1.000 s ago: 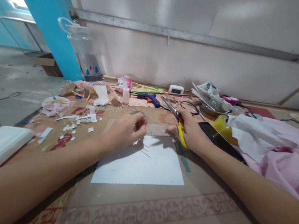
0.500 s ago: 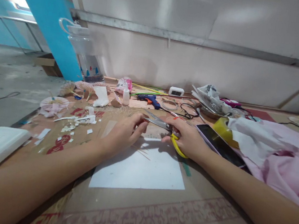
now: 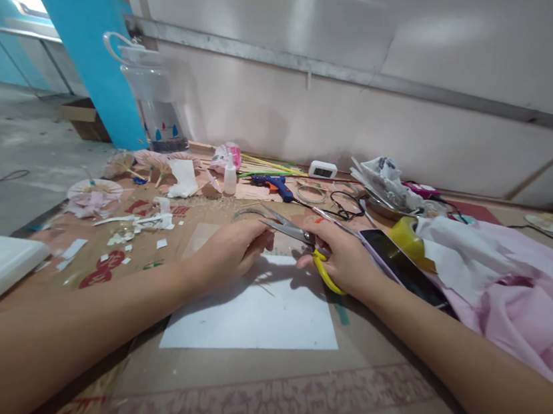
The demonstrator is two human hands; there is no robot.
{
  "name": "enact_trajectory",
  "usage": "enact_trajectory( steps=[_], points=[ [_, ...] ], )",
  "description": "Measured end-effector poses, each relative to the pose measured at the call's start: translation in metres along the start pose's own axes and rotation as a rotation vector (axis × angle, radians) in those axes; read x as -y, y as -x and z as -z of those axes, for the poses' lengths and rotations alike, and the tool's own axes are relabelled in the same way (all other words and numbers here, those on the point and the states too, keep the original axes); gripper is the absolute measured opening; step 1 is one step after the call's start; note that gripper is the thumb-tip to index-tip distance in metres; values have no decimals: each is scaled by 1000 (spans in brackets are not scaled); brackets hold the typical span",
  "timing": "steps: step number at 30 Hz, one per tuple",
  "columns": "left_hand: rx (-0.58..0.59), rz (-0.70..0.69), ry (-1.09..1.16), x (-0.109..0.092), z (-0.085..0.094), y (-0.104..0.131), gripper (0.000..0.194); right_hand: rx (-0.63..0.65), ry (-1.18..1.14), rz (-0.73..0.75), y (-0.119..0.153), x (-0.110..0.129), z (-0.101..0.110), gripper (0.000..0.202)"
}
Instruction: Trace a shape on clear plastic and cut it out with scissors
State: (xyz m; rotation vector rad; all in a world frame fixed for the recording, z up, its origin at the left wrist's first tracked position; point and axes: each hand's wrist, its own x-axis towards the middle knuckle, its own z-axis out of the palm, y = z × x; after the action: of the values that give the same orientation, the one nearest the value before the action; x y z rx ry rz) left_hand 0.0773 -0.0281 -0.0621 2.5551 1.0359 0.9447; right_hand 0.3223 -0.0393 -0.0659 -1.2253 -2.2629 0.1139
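Note:
My right hand (image 3: pixel 334 249) grips a pair of scissors (image 3: pixel 295 230) by the yellow handles. Their blades are parted and point left, toward my left hand (image 3: pixel 234 245). The fingers of that hand are pinched together near the blade tips; what they hold is mostly hidden. A thin, curved greyish strip (image 3: pixel 250 211) shows just beyond those fingers, and I cannot tell whether it is held. Below both hands lies a white sheet of paper (image 3: pixel 252 325), with a few thin slivers (image 3: pixel 264 289) on it.
Paper scraps (image 3: pixel 154 220) and pleated pale fans (image 3: pixel 93 198) lie left. A blue glue gun (image 3: pixel 279 187), small bottle (image 3: pixel 230 180) and white timer (image 3: pixel 322 169) stand behind. At right are a phone (image 3: pixel 404 270), yellow tape (image 3: pixel 406 240) and pink cloth (image 3: pixel 521 304).
The curved strip beyond my left fingers now shows more clearly. The scissors stay parted in my right hand, and both hands have barely moved. The whole view has shifted slightly.

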Motion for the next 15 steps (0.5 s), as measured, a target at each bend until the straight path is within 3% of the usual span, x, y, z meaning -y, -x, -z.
enact_trajectory(
  steps=[15],
  points=[
    [-18,-55,-5,3,-3,0,18,52,-26,9,-2,2,3,47]
  ],
)
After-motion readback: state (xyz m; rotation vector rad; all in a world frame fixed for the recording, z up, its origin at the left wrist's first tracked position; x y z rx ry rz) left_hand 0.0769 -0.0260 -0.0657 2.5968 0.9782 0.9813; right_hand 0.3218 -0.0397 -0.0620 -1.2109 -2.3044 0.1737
